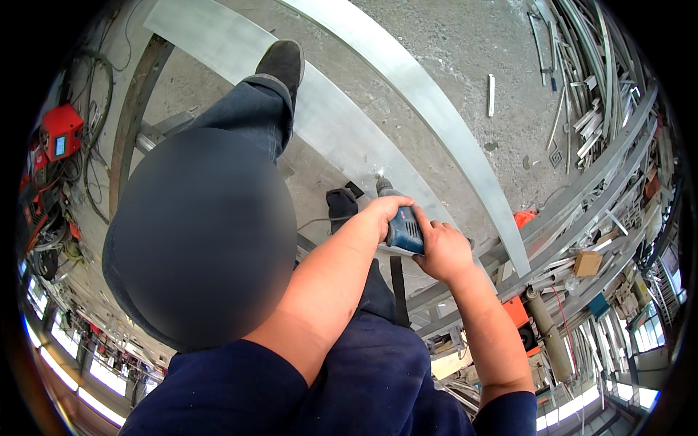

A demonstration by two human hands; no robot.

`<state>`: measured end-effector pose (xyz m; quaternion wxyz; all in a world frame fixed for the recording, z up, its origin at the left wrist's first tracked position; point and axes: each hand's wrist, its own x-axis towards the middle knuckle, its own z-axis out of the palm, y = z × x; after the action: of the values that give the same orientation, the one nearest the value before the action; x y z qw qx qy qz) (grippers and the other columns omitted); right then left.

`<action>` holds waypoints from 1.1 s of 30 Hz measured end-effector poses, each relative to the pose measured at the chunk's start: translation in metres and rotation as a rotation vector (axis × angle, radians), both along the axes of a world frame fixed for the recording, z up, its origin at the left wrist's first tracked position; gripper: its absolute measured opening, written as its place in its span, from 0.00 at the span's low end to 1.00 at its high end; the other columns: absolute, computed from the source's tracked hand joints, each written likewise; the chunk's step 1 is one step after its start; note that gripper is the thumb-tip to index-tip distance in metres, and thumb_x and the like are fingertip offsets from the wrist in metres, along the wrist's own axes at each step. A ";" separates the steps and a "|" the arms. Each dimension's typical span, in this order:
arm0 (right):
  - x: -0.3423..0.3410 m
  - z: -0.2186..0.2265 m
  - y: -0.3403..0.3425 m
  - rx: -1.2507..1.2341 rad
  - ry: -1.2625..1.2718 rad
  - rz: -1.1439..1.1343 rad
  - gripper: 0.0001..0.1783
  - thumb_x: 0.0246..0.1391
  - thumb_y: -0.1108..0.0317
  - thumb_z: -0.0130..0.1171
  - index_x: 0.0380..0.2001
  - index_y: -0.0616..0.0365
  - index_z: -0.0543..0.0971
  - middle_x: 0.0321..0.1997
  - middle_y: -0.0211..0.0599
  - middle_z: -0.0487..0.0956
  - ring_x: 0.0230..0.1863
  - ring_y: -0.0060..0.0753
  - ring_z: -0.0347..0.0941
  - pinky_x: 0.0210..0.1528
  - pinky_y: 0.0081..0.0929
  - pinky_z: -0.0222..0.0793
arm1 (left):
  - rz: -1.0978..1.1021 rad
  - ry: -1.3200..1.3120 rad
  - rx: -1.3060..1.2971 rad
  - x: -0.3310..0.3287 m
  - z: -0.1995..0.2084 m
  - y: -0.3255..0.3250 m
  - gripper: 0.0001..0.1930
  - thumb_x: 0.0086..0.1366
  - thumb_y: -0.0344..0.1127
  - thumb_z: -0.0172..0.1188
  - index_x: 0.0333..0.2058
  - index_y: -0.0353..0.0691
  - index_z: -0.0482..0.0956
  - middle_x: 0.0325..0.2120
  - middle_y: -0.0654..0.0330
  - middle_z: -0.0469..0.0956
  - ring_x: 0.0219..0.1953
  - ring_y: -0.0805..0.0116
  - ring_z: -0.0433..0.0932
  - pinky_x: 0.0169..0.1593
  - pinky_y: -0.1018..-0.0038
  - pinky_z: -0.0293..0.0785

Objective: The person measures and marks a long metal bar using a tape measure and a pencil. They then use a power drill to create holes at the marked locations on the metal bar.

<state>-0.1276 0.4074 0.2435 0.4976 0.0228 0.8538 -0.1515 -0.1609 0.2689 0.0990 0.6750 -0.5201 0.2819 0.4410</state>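
A blue power drill (405, 231) points away from me, its tip against a long pale metal strip (342, 120). Around the drill tip lie small bright shavings. My left hand (391, 212) is wrapped round the front part of the drill, just behind the chuck. At the drill's rear, my right hand (445, 252) grips it, with the fingers along its top; the trigger is hidden. On the same strip, farther left, rests a dark shoe (282, 64) below a denim trouser leg (251, 109).
Beyond lies a second curved metal strip (429, 94). Metal bars and offcuts (589, 109) pile up at the right. A red machine with a small screen (62, 133) and cables stand at the left. Below the strip shows another dark shoe (342, 203). A blurred dark oval hides the left middle.
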 end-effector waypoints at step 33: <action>-0.006 -0.011 -0.004 0.088 -0.030 0.100 0.43 0.48 0.69 0.62 0.71 0.46 0.67 0.40 0.42 0.86 0.43 0.46 0.84 0.46 0.43 0.80 | 0.074 -0.102 0.028 -0.003 -0.003 -0.004 0.18 0.68 0.51 0.66 0.42 0.41 0.80 0.37 0.54 0.86 0.38 0.55 0.88 0.48 0.55 0.86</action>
<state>-0.1338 0.4034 0.2328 0.5158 0.0041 0.8521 -0.0884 -0.1640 0.2647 0.0957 0.6788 -0.5425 0.2218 0.4425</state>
